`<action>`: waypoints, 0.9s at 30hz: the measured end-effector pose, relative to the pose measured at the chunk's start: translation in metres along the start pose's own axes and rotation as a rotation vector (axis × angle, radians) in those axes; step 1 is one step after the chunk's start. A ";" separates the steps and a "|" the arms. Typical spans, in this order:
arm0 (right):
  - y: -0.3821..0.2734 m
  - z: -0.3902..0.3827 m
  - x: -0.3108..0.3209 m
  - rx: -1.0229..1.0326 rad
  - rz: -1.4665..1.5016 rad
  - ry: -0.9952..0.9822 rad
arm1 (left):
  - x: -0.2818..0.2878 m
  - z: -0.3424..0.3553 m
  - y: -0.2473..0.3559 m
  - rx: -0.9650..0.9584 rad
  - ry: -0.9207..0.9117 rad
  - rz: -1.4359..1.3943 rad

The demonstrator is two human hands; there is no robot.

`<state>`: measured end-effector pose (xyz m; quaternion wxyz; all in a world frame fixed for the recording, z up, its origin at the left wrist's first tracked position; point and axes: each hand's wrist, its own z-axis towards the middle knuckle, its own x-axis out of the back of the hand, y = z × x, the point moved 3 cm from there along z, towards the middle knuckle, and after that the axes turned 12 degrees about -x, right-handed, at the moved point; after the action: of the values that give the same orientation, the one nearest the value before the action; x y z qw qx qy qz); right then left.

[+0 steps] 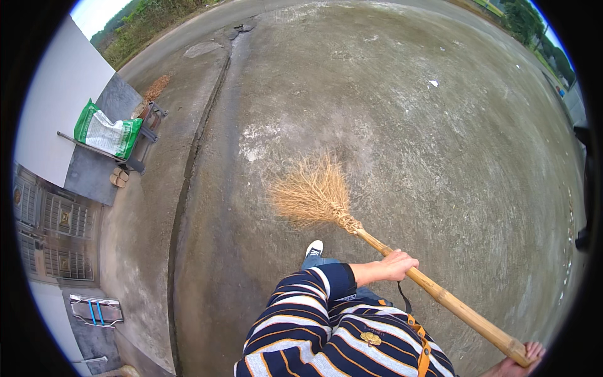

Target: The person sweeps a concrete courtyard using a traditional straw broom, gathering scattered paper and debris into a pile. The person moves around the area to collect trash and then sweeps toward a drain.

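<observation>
A straw-coloured broom (314, 191) with stiff, fanned bristles and a thick bamboo handle (458, 308) slants across the middle of the view. Its bristles point up and left over the concrete; whether they touch it I cannot tell. My left hand (399, 266) is closed around the handle a short way below the woven binding. At the handle's lower right end, my right hand (526, 360) grips it, with part of the hand cut off by the dark rim. One of my shoes (315, 249), dark with a white toe, shows just below the bristles.
A raised concrete edge with a dark gap (182, 207) runs along the left. Beyond it stand a cart (149, 129) bearing a green-white sack (107, 132), slippers (119, 177), metal doors (63, 220) and a folding rack (96, 311). A white scrap (433, 83) lies far off.
</observation>
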<state>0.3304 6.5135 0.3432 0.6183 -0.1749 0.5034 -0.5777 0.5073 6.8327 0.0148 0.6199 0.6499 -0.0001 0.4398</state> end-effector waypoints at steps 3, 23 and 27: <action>0.143 0.024 -0.058 -0.380 0.175 -0.099 | 0.056 -0.075 -0.077 0.222 0.135 0.098; 0.315 0.047 -0.220 -0.759 -0.184 0.070 | 0.173 -0.162 -0.257 0.518 -0.079 0.183; 0.156 0.004 -0.204 -0.431 -0.388 0.312 | 0.112 -0.023 -0.181 0.023 -0.255 -0.024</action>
<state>0.4531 6.7364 0.3063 0.3609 -0.3036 0.6601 -0.5847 0.6613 6.9545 -0.0702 0.6124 0.7076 -0.0661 0.3462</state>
